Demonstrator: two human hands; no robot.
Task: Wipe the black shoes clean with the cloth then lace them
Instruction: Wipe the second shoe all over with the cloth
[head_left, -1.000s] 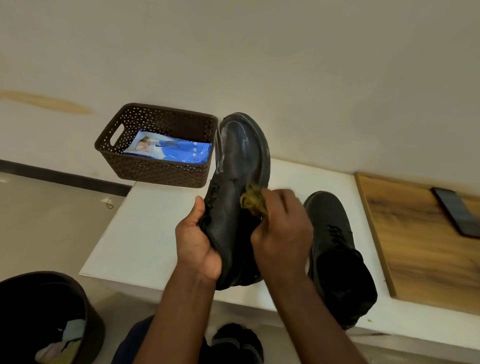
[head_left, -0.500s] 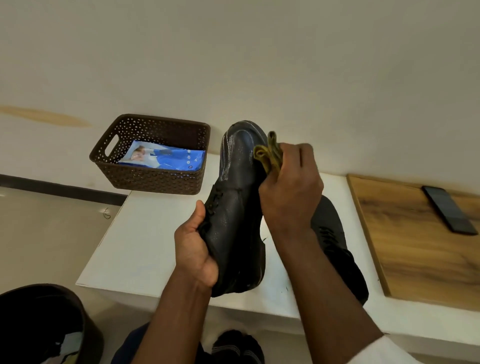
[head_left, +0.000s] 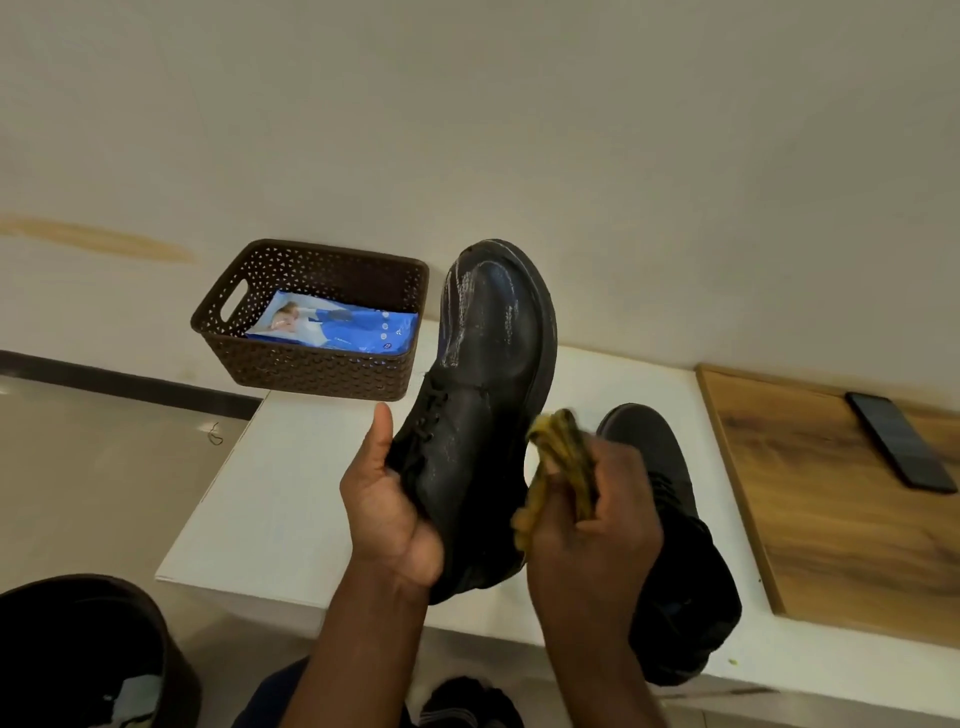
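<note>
The left hand (head_left: 387, 512) has its grip wrapped around the heel end of a black shoe (head_left: 480, 405), holding it toe-up above the white worktop (head_left: 270, 499); its fingers are hidden behind the shoe, only the thumb shows. The right hand (head_left: 597, 535) is clenched on a yellow cloth (head_left: 558, 462), blurred, just beside the shoe's right edge; whether they touch I cannot tell. The second black shoe (head_left: 675, 545) lies on the worktop, partly hidden behind the right hand. A brown basket (head_left: 311, 364) holds a blue packet (head_left: 337, 327) whose writing is too small to read. A phone (head_left: 901, 441) lies on a wooden board (head_left: 831, 509). A dark bin (head_left: 78, 649) is cut off at bottom left.
</note>
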